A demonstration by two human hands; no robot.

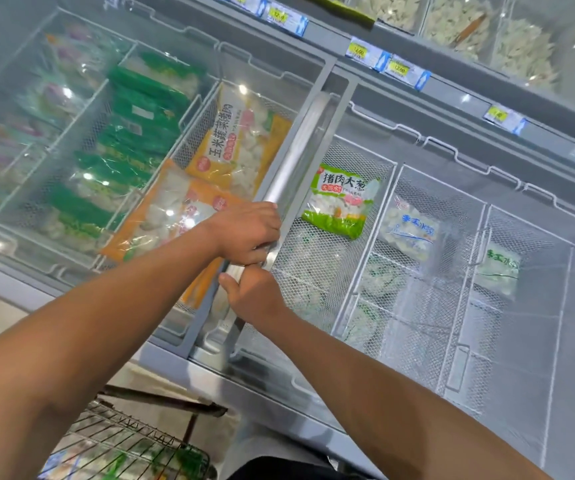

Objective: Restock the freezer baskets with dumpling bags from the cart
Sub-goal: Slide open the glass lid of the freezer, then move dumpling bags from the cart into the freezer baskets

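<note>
Price tags point(405, 70) (yellow) along the shelf edge point(459, 109)

- Orange-and-clear dumpling bags point(241, 140) lie flat, overlapping, in a mesh freezer basket point(196, 129) left of the lid handle
- Green dumpling bags point(133, 133) fill the next basket to the left, stacked in a row
- One green-and-white dumpling bag point(339, 202) lies tilted in the white mesh basket point(313, 271) right of the handle
- A blue-print bag point(409, 230) rests in the neighbouring basket
- The wire cart point(123, 441) at lower left holds more bags, blurred
</note>
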